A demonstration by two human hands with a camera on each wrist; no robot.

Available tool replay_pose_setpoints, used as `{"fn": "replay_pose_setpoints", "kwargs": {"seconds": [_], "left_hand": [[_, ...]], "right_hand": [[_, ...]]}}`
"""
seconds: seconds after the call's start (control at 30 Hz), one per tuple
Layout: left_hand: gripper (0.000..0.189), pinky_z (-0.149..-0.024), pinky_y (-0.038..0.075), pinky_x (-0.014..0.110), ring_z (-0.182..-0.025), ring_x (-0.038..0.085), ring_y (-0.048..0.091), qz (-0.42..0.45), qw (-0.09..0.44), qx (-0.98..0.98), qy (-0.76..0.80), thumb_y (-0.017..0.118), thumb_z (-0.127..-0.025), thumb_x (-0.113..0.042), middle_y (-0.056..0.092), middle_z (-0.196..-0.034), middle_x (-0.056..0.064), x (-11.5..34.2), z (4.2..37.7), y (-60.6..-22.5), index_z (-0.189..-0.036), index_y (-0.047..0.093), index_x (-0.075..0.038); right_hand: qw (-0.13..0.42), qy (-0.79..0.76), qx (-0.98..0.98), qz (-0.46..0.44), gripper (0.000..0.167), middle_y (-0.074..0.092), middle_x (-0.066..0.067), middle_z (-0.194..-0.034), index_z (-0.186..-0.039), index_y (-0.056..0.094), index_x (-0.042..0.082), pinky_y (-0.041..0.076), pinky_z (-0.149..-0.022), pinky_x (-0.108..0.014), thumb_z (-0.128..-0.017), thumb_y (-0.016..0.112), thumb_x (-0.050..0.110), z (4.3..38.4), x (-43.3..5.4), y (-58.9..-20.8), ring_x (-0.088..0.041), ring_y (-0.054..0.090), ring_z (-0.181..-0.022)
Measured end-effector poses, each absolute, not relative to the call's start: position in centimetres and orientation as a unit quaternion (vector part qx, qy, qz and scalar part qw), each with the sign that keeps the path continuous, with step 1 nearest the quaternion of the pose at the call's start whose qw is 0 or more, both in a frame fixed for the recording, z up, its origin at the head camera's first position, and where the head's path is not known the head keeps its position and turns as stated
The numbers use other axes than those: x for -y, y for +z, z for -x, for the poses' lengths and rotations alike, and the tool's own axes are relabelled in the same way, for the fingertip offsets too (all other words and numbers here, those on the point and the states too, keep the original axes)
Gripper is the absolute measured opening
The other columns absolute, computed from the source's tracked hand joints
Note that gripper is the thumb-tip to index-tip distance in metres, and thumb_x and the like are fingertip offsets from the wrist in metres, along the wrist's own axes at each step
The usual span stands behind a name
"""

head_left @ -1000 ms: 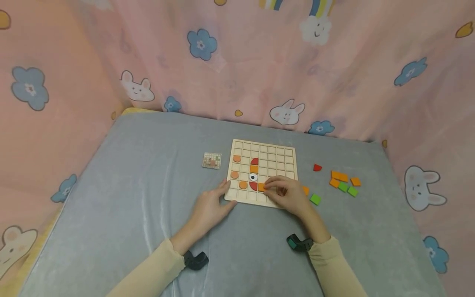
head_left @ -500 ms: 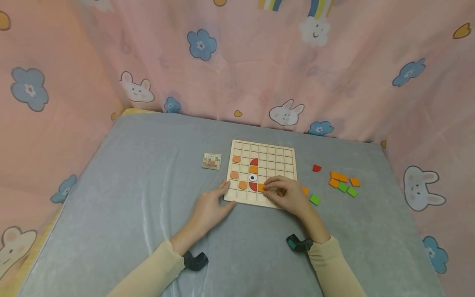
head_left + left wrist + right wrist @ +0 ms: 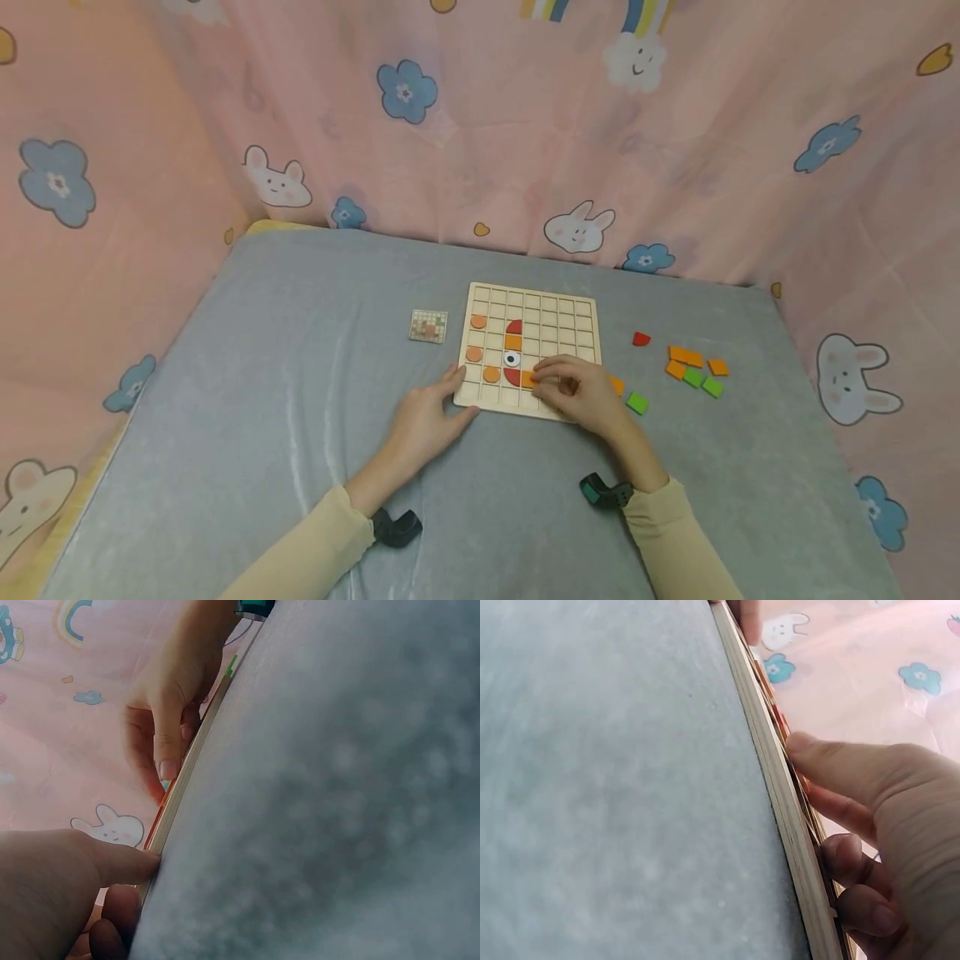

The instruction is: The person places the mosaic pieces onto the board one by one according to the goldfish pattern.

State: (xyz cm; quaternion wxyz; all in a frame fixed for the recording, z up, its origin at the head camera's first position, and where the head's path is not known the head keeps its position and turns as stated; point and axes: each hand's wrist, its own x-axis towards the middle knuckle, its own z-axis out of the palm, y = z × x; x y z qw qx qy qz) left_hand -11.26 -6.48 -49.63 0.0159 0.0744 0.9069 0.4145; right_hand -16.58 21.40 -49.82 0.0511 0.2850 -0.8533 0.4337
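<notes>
A wooden grid board (image 3: 561, 318) lies on the grey cloth, with red, orange and eye-marked pieces in some of its cells. My left hand (image 3: 423, 421) holds its near left corner, thumb at the front edge and fingers along the left side. At the board's front part, my right hand (image 3: 581, 393) pinches an orange square tile (image 3: 528, 379) between thumb and index finger, just right of a red quarter-round piece (image 3: 512, 377). The right wrist view shows the right thumb (image 3: 821, 754) low over the board's edge; the tile is mostly hidden there.
A small pattern card (image 3: 428, 326) lies left of the board. To the right are a red quarter-round piece (image 3: 641, 339), several orange tiles (image 3: 686, 357) and green tiles (image 3: 712, 387). A green tile (image 3: 637, 403) lies near the right wrist. A pink curtain (image 3: 480, 150) surrounds the table.
</notes>
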Motion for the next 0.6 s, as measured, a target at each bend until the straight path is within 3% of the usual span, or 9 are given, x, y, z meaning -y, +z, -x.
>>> {"fn": "replay_pose_setpoints", "kwargs": {"seconds": [0.2,0.6], "left_hand": [[0.067,-0.11,0.051,0.05,-0.142,0.034,0.052,-0.074,0.019,-0.905,0.418,0.084,-0.092,-0.027,0.053,-0.156,0.012,6.4,11.4,-49.5,-0.15,0.059,-0.005],[0.066,-0.105,0.054,0.052,-0.139,0.038,0.054,-0.071,0.014,-0.907,0.416,0.084,-0.092,-0.028,0.054,-0.155,0.012,6.4,11.3,-49.7,-0.15,0.06,-0.007]], "right_hand": [[0.052,0.447,0.852,-0.268,0.02,0.078,-0.014,-0.11,-0.104,0.081,0.003,0.047,-0.059,-0.022,-0.085,0.087,0.0,17.0,-21.7,-48.9,-0.008,0.056,-0.067],[0.083,0.395,0.899,-0.17,0.02,0.075,-0.014,-0.11,-0.112,0.079,0.002,0.044,-0.053,-0.024,-0.091,0.082,0.003,16.7,-27.2,-47.4,-0.01,0.053,-0.063]]}}
